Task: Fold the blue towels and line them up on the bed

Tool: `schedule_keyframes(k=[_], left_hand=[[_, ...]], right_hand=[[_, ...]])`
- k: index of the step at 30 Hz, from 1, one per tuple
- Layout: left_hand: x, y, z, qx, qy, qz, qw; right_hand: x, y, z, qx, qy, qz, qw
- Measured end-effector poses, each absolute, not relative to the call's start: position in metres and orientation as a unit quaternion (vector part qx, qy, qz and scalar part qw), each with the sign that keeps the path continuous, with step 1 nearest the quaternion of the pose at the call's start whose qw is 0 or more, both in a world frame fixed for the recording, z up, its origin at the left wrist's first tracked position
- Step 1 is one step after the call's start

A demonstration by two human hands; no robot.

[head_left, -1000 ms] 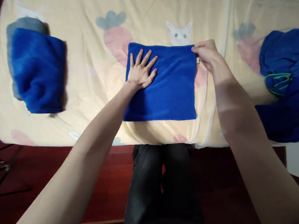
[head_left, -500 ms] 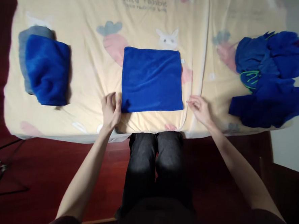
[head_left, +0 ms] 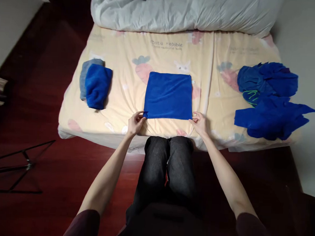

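The blue rectangular cloth point(head_left: 169, 96) looks like soft fleece, matt and short-napped, nearly smooth with faint ripples. The blue bundle point(head_left: 98, 86) has a similar plush, matt face, and the grey cloth point(head_left: 84, 76) under it looks matt too. Matt, crumpled fabric makes up the heap of blue clothes point(head_left: 274, 120). The printed bedsheet point(head_left: 124, 55) is thin, smooth cloth, lightly creased; the grey quilt point(head_left: 180, 14) is puffy, wrinkled fabric. The black trousers point(head_left: 156, 164) resemble faded denim. The reddish floor point(head_left: 125, 180) looks like polished wood, faintly glossy.
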State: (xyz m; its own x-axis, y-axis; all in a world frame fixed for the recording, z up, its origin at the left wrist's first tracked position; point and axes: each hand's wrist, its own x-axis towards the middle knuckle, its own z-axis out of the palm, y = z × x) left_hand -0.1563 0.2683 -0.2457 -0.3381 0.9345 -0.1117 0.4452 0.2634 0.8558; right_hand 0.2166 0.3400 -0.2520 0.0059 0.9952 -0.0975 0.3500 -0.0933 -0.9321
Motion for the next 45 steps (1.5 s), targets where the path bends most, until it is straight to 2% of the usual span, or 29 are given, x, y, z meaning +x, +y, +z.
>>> schedule_keyframes(k=[6, 13, 23, 27, 31, 34, 40, 45], left_hand=[[-0.167, 0.261, -0.250, 0.437, 0.729, 0.392, 0.351], [-0.169, 0.260, -0.251, 0.433, 0.729, 0.389, 0.361], [-0.175, 0.202, -0.252, 0.458, 0.690, 0.362, 0.428], [-0.172, 0.204, -0.246, 0.502, 0.726, 0.324, 0.342], [-0.153, 0.240, -0.234, 0.601, 0.714, 0.317, 0.172], [-0.126, 0.290, -0.236, 0.680, 0.656, 0.292, 0.148], [-0.093, 0.413, -0.276, 0.729, 0.617, 0.241, 0.172], [-0.122, 0.474, -0.307, 0.717, 0.626, 0.259, 0.163]], right_hand=[[0.225, 0.337, -0.248, -0.612, -0.515, 0.494, 0.341], [0.221, 0.328, -0.243, -0.623, -0.469, 0.501, 0.375], [0.259, 0.295, -0.229, -0.635, -0.481, 0.545, 0.263], [0.262, 0.300, -0.229, -0.621, -0.555, 0.502, 0.234], [0.236, 0.328, -0.224, -0.626, -0.665, 0.321, 0.252], [0.188, 0.356, -0.223, -0.582, -0.740, 0.213, 0.262], [0.087, 0.428, -0.253, -0.487, -0.831, 0.208, 0.168], [0.095, 0.506, -0.298, -0.478, -0.837, 0.215, 0.159]])
